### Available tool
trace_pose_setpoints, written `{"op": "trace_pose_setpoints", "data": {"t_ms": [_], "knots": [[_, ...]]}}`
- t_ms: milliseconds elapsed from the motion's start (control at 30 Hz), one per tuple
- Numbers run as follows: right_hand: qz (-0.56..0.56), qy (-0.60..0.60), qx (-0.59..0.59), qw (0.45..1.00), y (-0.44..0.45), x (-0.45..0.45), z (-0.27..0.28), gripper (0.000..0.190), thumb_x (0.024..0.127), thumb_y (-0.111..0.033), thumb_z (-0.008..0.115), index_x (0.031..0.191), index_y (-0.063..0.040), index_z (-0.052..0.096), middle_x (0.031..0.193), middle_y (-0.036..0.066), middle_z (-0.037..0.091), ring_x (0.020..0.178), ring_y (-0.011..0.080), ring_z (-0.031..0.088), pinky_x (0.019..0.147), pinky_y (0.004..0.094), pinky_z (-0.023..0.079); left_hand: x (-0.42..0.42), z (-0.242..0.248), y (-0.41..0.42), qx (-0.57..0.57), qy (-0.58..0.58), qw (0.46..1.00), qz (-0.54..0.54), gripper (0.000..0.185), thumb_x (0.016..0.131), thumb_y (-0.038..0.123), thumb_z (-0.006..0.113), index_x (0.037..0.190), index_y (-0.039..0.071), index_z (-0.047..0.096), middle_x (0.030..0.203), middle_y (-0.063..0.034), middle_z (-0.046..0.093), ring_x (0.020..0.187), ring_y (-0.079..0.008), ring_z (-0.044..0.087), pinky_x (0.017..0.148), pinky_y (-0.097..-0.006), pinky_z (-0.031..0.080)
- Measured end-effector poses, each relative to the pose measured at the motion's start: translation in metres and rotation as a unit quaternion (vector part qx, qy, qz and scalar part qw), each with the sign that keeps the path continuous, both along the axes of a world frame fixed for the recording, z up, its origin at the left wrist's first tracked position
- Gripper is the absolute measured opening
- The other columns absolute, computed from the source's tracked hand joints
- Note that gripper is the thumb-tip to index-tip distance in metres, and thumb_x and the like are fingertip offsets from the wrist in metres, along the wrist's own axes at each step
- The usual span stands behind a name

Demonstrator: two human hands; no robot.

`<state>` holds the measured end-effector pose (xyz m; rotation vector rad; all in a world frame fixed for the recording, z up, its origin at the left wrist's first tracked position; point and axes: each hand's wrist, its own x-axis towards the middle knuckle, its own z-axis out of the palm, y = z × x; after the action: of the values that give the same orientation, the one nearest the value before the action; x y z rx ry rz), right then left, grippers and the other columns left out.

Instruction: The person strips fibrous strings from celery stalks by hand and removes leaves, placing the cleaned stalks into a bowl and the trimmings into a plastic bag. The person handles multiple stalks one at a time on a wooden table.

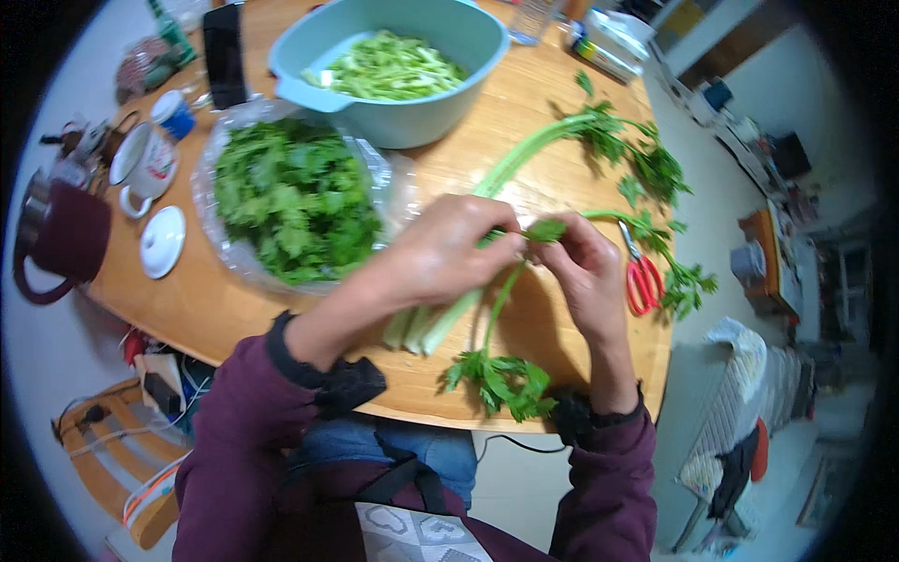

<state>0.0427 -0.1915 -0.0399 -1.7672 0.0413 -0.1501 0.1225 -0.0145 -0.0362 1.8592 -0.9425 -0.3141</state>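
Observation:
My left hand (453, 242) and my right hand (581, 270) meet over the table, fingertips pinching a leafy celery sprig (500, 302) between them. Its thin stem hangs down to a tuft of leaves near the table's front edge. Beneath my left hand lie pale celery stalks (523, 158), their cut ends pointing towards me and their leafy tops to the far right. To the left, a plastic-lined container (205, 204) holds a heap of celery leaves (291, 200). Red-handled scissors (642, 281) lie just right of my right hand. My fingers partly hide the pinched part.
A light-blue basin (421, 119) of cut celery pieces (393, 67) stands at the back. On the left are a white enamel mug (144, 165), a white lid (162, 242), a blue-and-white tub (173, 116), a phone (225, 56) and a maroon kettle (74, 232). A wooden chair (116, 449) stands lower left.

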Motion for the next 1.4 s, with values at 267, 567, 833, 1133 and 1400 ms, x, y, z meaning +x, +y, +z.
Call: {"op": "trace_pose_setpoints", "data": {"t_ms": [267,567,833,1133,1400], "knots": [[-0.015,0.003,-0.022,1.0,0.007,-0.002,0.001,0.009,0.088,0.001,0.059,0.096,0.003,0.058,0.08,0.001,0.061,0.072,0.0047,0.055,0.065,0.0189,0.045,-0.014,-0.002,-0.007,-0.015,-0.204,0.974,0.098,0.014,0.075,0.013,0.061,0.08,0.001,0.056,0.073,-0.0164,0.057,0.072,-0.0354,0.06,0.062,-0.044,0.047],[0.003,-0.056,-0.036,0.998,0.012,-0.009,0.008,0.007,0.09,-0.002,0.056,0.096,0.002,0.055,0.077,0.001,0.057,0.07,0.0056,0.051,0.064,0.02,0.043,-0.026,0.0,-0.012,-0.114,-0.208,0.959,0.157,0.01,0.077,0.009,0.06,0.081,0.0,0.059,0.072,-0.0149,0.056,0.061,-0.0287,0.058,0.058,-0.0383,0.048],[0.017,-0.003,0.219,0.976,-0.003,0.001,0.013,0.013,0.092,-0.016,0.058,0.093,-0.003,0.057,0.079,0.001,0.057,0.068,0.0066,0.047,0.063,0.021,0.038,0.036,0.053,0.137,-0.21,-0.073,0.922,0.317,0.028,0.086,0.025,0.063,0.092,-0.002,0.066,0.077,-0.0099,0.065,0.065,-0.0172,0.057,0.062,-0.0314,0.046],[-0.082,-0.055,0.241,0.966,-0.02,0.007,0.004,0.017,0.09,-0.019,0.063,0.094,-0.003,0.06,0.072,-0.001,0.054,0.06,0.0066,0.051,0.055,0.0197,0.042,-0.007,0.091,0.081,-0.072,-0.102,0.949,0.291,0.02,0.09,0.012,0.061,0.105,0.0,0.065,0.095,-0.0102,0.067,0.082,-0.0112,0.063,0.071,-0.0239,0.05],[-0.127,-0.105,0.27,0.948,-0.029,0.009,0.006,0.017,0.089,-0.018,0.066,0.094,-0.003,0.06,0.076,0.001,0.058,0.063,0.0085,0.056,0.057,0.0209,0.047,-0.023,0.017,-0.011,-0.069,0.389,0.91,-0.128,0.033,0.095,0.018,0.055,0.119,-0.005,0.053,0.085,-0.0073,0.065,0.078,-0.0135,0.063,0.072,-0.0254,0.052]]}}
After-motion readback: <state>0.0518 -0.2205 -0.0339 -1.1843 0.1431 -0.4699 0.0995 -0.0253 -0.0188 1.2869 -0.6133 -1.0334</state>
